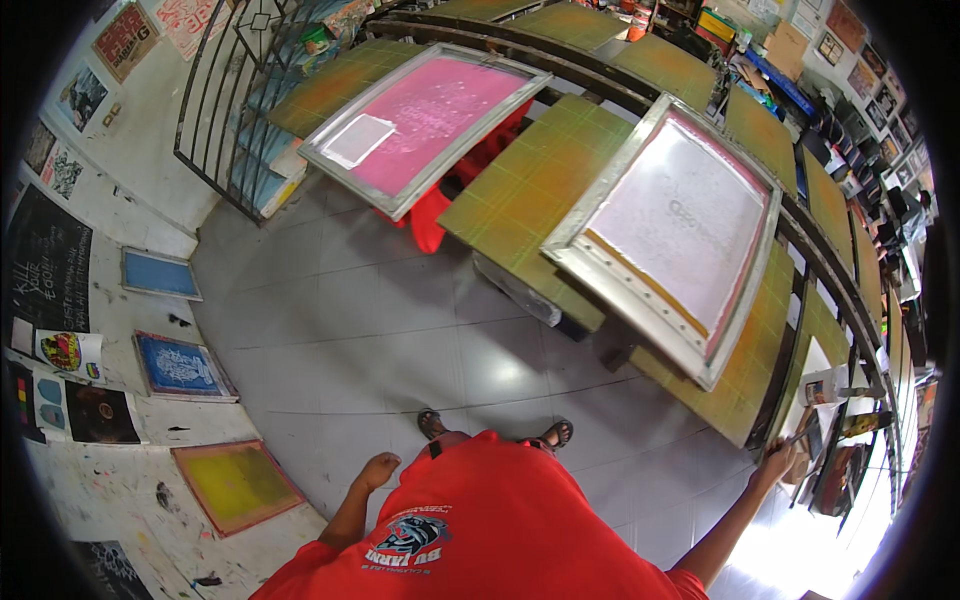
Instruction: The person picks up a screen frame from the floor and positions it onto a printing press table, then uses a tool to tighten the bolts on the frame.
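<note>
My right hand [778,462] reaches out to the far right, its grip clenched on a thin stick-like tool [800,437], just beside the near-right corner of the green printing surface [520,190]. My left hand [380,468] hangs by my red shirt [480,520], grip released and holding nothing, above the grey tiled floor [360,330]. 2 framed screens lie tilted on the surface: a white one [680,230] nearer my right hand, a pink one [425,120] toward the far-left edge.

Green printing pallets [530,185] under two framed screens [425,120].
</note>
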A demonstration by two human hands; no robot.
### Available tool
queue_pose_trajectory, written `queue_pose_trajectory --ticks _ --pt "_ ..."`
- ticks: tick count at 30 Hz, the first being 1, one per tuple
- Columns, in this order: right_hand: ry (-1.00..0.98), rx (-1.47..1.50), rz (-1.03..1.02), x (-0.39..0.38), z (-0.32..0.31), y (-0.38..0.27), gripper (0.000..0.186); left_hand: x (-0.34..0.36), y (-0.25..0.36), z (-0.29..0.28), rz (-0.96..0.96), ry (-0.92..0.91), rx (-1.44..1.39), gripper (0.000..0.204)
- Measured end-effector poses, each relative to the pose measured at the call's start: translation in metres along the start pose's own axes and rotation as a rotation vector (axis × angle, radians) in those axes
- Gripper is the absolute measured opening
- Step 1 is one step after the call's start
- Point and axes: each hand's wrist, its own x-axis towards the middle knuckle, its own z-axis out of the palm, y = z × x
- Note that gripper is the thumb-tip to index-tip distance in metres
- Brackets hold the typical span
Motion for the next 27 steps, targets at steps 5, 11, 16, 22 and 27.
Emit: queue_pose_trajectory --ticks 5,11,16,22,27 --pt "-0.287 0.018 -0.202 -0.184 0.138 -0.072 0.007 0.028 -0.091 -0.076 0.184 -0.049 0.204 0.028" --pt "-0.642 0.241 0.171 -0.351 0.261 -0.073 0.015 0.051 0.013 -0.209 0.242 0.168 0.286 0.037" --pt "-0.88 0.01 0.138 -0.428 0.347 -0.071 0.013 0.083 0.117 -0.285 0.429 0.166 0.296 0.039" --pt "-0.958 0.019 0.159 -0.463 0.469 -0.056 0.017 0.092 0.279 -0.372 0.555 0.173 0.309 0.038" --pt "-0.959 0.018 0.119 -0.472 0.578 -0.064 0.015 0.146 0.32 -0.455 0.632 0.248 0.338 0.036"
